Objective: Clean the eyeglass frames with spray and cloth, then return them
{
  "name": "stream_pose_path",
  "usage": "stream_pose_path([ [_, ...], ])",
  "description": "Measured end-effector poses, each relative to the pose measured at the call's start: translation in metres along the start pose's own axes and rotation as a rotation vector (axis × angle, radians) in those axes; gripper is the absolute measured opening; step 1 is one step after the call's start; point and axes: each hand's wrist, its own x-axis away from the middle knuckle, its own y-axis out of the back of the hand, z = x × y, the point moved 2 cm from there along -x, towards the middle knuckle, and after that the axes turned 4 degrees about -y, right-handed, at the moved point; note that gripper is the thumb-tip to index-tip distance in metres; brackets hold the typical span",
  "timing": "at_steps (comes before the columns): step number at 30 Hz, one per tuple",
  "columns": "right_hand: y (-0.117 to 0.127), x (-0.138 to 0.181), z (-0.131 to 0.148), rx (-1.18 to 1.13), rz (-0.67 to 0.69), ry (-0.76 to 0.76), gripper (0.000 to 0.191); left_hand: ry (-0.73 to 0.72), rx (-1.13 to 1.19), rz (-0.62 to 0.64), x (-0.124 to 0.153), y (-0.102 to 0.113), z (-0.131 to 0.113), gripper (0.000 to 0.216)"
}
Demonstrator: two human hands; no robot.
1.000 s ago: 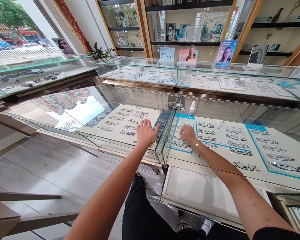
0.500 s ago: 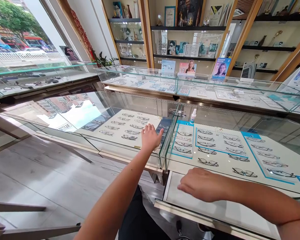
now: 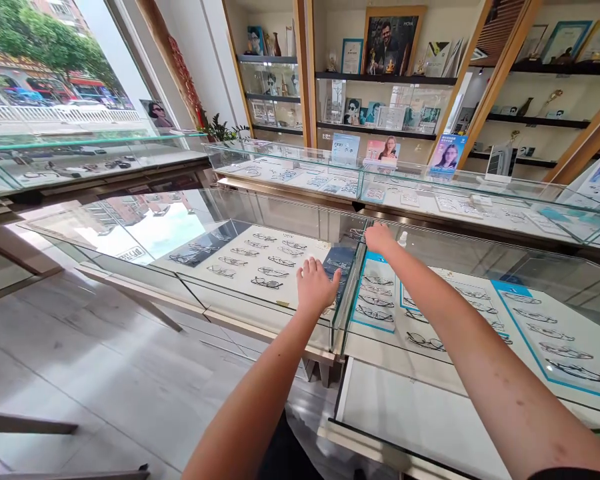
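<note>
My left hand (image 3: 316, 287) lies flat with its fingers spread on the glass top of the left display case (image 3: 190, 227), near the case's right corner. My right arm stretches across the glass top of the right display case (image 3: 545, 267). My right hand (image 3: 380, 239) is at the far edge of that top, beside a pair of glasses (image 3: 355, 233) lying on the glass and a small white bottle (image 3: 404, 237) that it partly hides. Its fingers are turned away from me and hidden. Rows of eyeglasses (image 3: 375, 300) lie inside the case under my arm.
A white tray drawer (image 3: 405, 413) stands pulled out of the right case near my body. Another glass counter (image 3: 430, 193) with posters runs behind, and wall shelves (image 3: 380, 77) beyond it. A third counter (image 3: 55, 160) and windows are at the left; grey tiled floor (image 3: 80, 360) lies below.
My right hand rose from over the open drawer and reached forward across the glass top to its far edge. My left hand stayed on the left case. The view tilted up slightly.
</note>
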Motion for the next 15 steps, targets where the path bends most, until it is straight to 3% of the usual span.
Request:
stream_pose_path([
  [6, -0.032, -0.042, -0.008, -0.028, 0.050, -0.066, 0.011, -0.010, -0.001, -0.014, 0.000, -0.001, 0.001, 0.093],
  [8, -0.036, -0.047, -0.010, -0.029, 0.050, -0.090, 0.020, -0.011, 0.001, -0.016, 0.000, -0.002, 0.001, 0.093],
  [11, -0.037, -0.047, -0.012, -0.020, 0.030, -0.110, 0.040, -0.011, 0.005, -0.018, 0.000, -0.002, 0.001, 0.093],
  [15, -0.030, -0.032, -0.008, -0.029, -0.025, -0.121, 0.036, -0.018, 0.008, -0.024, 0.000, -0.001, 0.001, 0.093],
])
